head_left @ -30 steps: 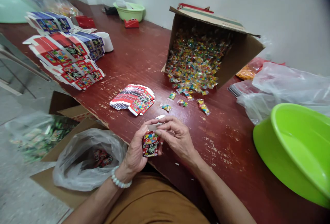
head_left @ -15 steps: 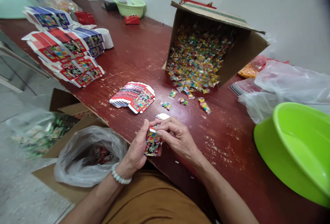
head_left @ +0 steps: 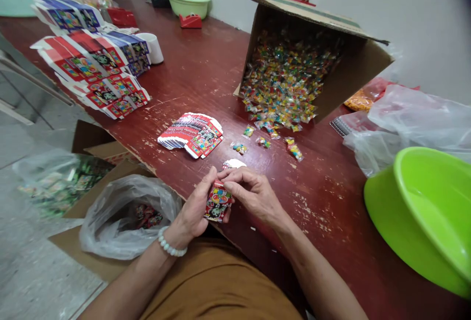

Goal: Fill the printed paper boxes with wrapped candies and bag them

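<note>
My left hand point(head_left: 197, 205) is wrapped round a small red printed candy box point(head_left: 218, 202), held upright over the table's front edge. The thumb and fingers of my right hand point(head_left: 253, 193) are closed on the top end of this box, where the flap lies folded down. Just beyond my hands, a white piece of card point(head_left: 234, 163) is partly hidden by the fingers. A fanned stack of flat red boxes point(head_left: 191, 135) lies farther off to the left. Several small clear packets of coloured candy point(head_left: 263, 142) are scattered behind my right hand.
A tipped carton point(head_left: 358, 82) spills candy packets at the back. Bundled flat boxes point(head_left: 88, 62) are piled at left. On the right stands a green basin point(head_left: 408, 222) beside plastic bags point(head_left: 415, 119). Below the table edge, a bag-lined box point(head_left: 106, 241) holds red boxes.
The box's white-edged top flap, raised before, is now pressed down by my right fingers. The box tilts slightly more, and the whole view has shifted a little.
</note>
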`<action>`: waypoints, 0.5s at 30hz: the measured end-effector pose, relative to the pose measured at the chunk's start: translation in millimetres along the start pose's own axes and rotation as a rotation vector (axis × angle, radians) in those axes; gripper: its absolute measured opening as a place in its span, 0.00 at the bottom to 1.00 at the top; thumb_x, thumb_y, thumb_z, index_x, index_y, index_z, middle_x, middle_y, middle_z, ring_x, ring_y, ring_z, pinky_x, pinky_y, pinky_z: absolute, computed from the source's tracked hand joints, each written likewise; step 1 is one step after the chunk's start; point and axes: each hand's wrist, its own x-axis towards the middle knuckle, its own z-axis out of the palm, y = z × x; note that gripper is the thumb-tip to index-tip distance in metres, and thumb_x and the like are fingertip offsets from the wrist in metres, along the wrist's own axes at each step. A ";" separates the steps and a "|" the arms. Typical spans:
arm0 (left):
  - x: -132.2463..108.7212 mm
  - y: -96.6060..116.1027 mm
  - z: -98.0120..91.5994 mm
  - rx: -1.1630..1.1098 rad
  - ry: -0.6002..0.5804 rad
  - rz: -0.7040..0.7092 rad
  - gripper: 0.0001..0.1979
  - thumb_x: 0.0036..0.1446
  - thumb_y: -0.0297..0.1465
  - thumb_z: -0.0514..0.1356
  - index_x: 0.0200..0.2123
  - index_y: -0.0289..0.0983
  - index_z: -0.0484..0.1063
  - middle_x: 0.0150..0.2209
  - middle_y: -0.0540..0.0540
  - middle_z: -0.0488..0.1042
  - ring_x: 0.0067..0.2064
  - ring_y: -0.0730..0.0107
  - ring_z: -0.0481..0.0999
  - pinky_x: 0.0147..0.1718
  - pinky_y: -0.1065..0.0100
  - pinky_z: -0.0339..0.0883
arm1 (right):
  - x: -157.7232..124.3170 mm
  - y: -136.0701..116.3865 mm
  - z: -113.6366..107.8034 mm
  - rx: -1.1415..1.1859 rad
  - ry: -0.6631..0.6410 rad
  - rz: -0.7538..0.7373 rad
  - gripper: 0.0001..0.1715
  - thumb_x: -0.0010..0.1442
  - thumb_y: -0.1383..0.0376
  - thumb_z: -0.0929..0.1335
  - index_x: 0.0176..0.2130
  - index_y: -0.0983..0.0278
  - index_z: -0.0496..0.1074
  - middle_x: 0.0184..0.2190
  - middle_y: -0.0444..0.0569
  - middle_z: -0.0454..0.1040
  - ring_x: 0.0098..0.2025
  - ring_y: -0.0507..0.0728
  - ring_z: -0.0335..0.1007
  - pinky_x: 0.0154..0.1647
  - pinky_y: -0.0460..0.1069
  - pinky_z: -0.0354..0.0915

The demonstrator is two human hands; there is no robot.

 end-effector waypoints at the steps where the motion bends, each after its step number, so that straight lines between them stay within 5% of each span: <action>1: 0.1 1.5 0.4 -0.029 0.000 -0.026 0.29 0.64 0.49 0.55 0.59 0.35 0.71 0.23 0.48 0.76 0.17 0.69 0.73 0.14 0.70 0.70 | -3.0 0.5 1.1 -0.084 0.006 -0.072 0.05 0.63 0.61 0.71 0.35 0.60 0.77 0.44 0.50 0.80 0.46 0.57 0.76 0.51 0.55 0.70; 5: -1.0 5.3 3.3 -0.043 0.051 -0.052 0.21 0.64 0.40 0.57 0.56 0.37 0.73 0.30 0.47 0.78 0.17 0.72 0.73 0.12 0.71 0.68 | -11.0 7.1 7.0 -0.336 0.063 -0.213 0.07 0.62 0.65 0.71 0.43 0.59 0.76 0.45 0.52 0.77 0.51 0.58 0.72 0.54 0.56 0.67; 9: -10.1 13.2 -2.3 0.038 0.117 0.111 0.19 0.60 0.37 0.60 0.52 0.37 0.75 0.34 0.47 0.80 0.19 0.72 0.74 0.15 0.72 0.69 | -3.4 11.6 0.0 -0.329 -0.033 -0.163 0.12 0.62 0.62 0.71 0.47 0.57 0.75 0.47 0.50 0.75 0.50 0.57 0.71 0.53 0.54 0.68; 12: -25.4 26.3 -23.7 0.131 0.232 0.291 0.19 0.56 0.41 0.62 0.47 0.36 0.75 0.29 0.48 0.79 0.20 0.68 0.75 0.18 0.70 0.70 | 15.4 18.7 -23.6 -0.357 0.093 -0.016 0.15 0.62 0.58 0.70 0.48 0.59 0.74 0.44 0.50 0.76 0.41 0.56 0.73 0.42 0.51 0.70; 15: -46.1 37.2 -67.8 0.223 0.506 0.419 0.17 0.53 0.42 0.65 0.42 0.39 0.75 0.27 0.51 0.78 0.20 0.68 0.75 0.17 0.70 0.68 | 42.2 33.3 -51.6 -0.515 0.310 0.092 0.16 0.60 0.57 0.68 0.45 0.65 0.75 0.39 0.51 0.77 0.33 0.55 0.72 0.35 0.51 0.68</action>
